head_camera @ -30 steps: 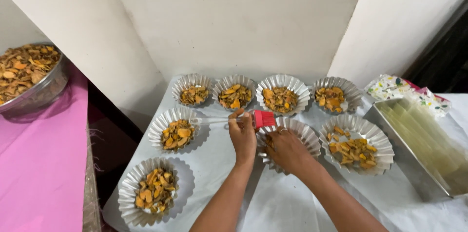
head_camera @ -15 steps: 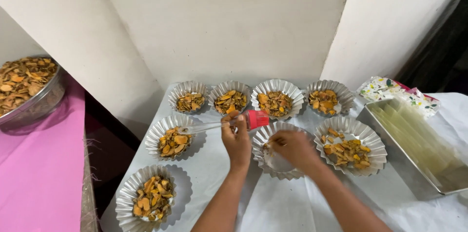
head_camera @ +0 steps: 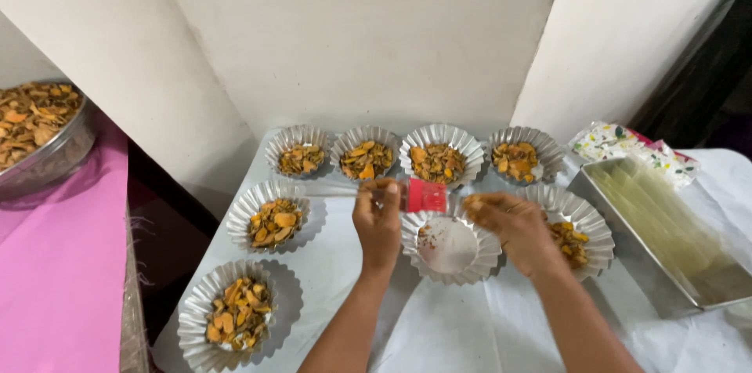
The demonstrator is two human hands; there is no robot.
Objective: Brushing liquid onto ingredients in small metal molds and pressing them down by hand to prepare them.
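Observation:
My left hand point(head_camera: 377, 220) grips a pastry brush with a clear handle and a red silicone head point(head_camera: 425, 195), held level just above a fluted silver foil cup point(head_camera: 449, 246) that holds only a few crumbs. My right hand point(head_camera: 509, 226) hovers over the right rim of that cup, fingers curled with what looks like a pinch of yellow-orange pieces at the tips. Around them stand several more foil cups filled with yellow-orange dried slices, such as one point(head_camera: 442, 155) right behind the brush and one point(head_camera: 576, 233) partly hidden under my right hand.
A metal tray point(head_camera: 663, 232) with pale clear sheets lies at the right, a patterned packet point(head_camera: 627, 146) behind it. A large steel bowl point(head_camera: 45, 147) of the same slices sits on a pink surface point(head_camera: 55, 271) at left. A dark gap separates the two tables.
My right hand has lifted off the near-empty cup and shifted right, uncovering its bottom. The brush stays in my left hand at about the same place.

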